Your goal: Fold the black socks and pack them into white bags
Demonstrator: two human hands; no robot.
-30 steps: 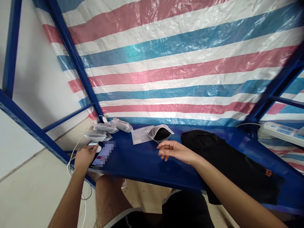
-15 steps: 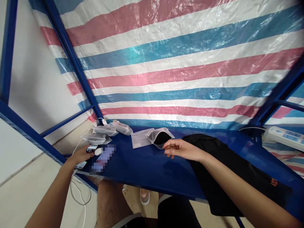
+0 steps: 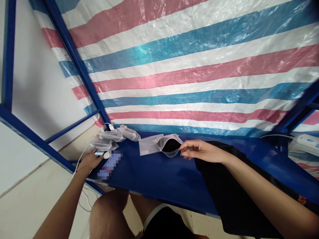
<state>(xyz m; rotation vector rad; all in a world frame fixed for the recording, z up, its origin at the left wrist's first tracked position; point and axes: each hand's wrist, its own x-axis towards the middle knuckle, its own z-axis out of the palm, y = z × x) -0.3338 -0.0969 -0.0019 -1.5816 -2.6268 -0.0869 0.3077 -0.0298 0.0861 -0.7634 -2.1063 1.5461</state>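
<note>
My left hand lies at the left end of the blue shelf, fingers reaching over a small dark device with a lit face. Right by its fingertips is a white round piece. I cannot make out a grip there. My right hand hovers, loosely curved with thumb and fingers apart, nothing seen between them. Just left of its fingertips an open frosted zip pouch shows a black inside. That pouch overlaps a flat frosted pouch. Under my right forearm spreads a black cloth.
Several filled frosted pouches sit at the shelf's back left. A blurred flat item lies near the front left edge. A white power strip is at the right. Blue posts and a striped sheet enclose the shelf.
My right hand has shifted slightly right, away from the open pouch. My left hand has moved a little further over the shelf. My legs have moved, and the view has turned slightly.
</note>
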